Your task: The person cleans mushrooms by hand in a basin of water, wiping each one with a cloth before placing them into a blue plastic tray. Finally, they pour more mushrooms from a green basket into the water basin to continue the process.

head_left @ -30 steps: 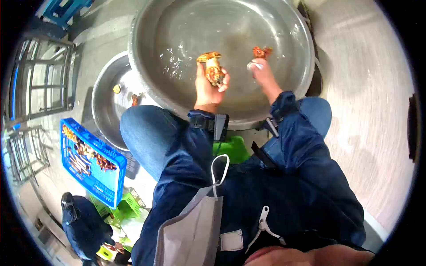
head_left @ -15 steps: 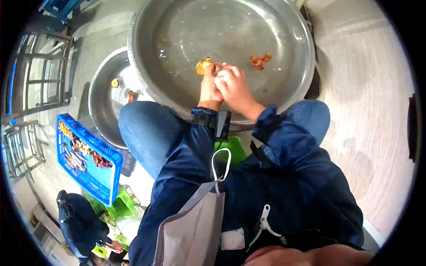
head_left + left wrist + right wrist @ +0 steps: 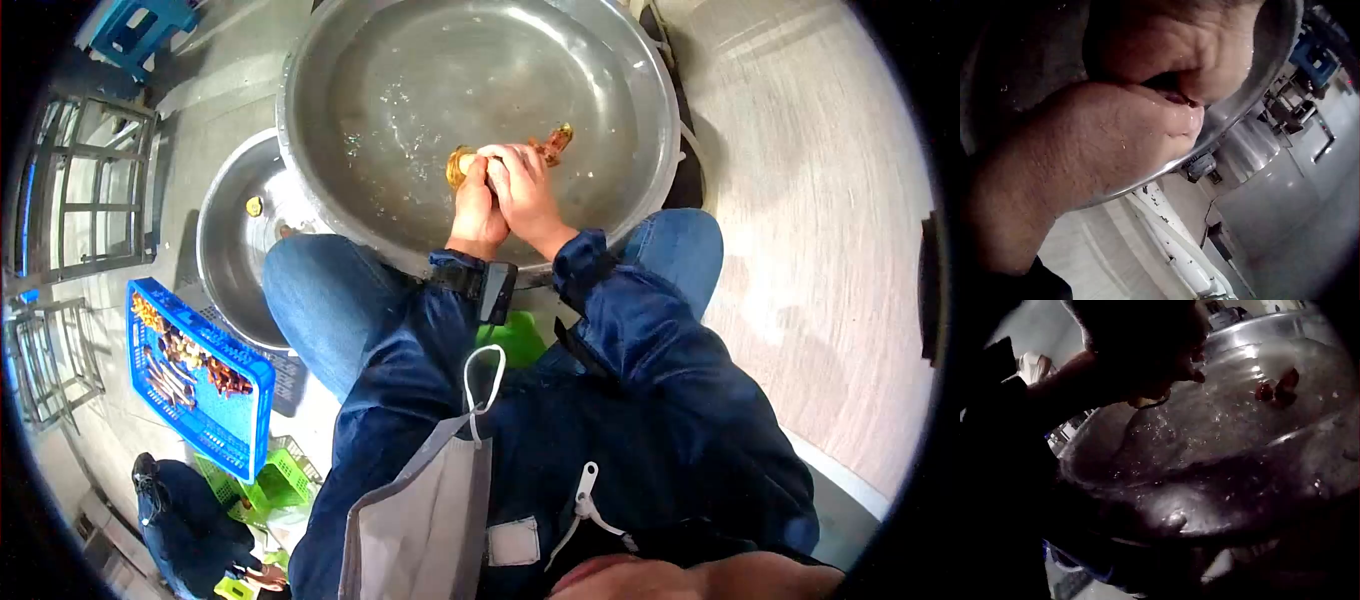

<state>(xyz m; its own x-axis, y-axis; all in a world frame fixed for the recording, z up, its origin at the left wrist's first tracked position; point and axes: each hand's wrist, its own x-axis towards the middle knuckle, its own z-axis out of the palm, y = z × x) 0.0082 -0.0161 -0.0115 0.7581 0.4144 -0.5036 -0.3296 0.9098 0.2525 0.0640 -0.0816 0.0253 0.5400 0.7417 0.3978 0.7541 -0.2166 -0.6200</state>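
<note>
A mushroom [image 3: 456, 168] with a yellow cap is gripped in my left hand [image 3: 477, 212], low over a large metal basin [image 3: 655, 180] of water. My right hand [image 3: 532, 202] curls over the stem from the right, covering most of it. Both hands press together in the left wrist view, the right hand [image 3: 1191, 44] above the left hand [image 3: 1097, 131], and the stem is hidden there. Just beyond my right fingers, a reddish mushroom [image 3: 555, 145] floats in the water; it shows dark red in the right wrist view [image 3: 1286, 390].
A smaller metal basin [image 3: 215, 215] at left holds a yellow piece [image 3: 254, 206] and a brown one. A blue crate [image 3: 262, 400] with sorted mushrooms stands nearer, beside green baskets [image 3: 280, 485]. Another person [image 3: 195, 520] is at lower left. A blue stool [image 3: 140, 35] stands far left.
My right hand has left the reddish mushroom and come left onto the stem of the yellow-capped one. That mushroom has turned and tilted in my left hand. The reddish mushroom has drifted and turned.
</note>
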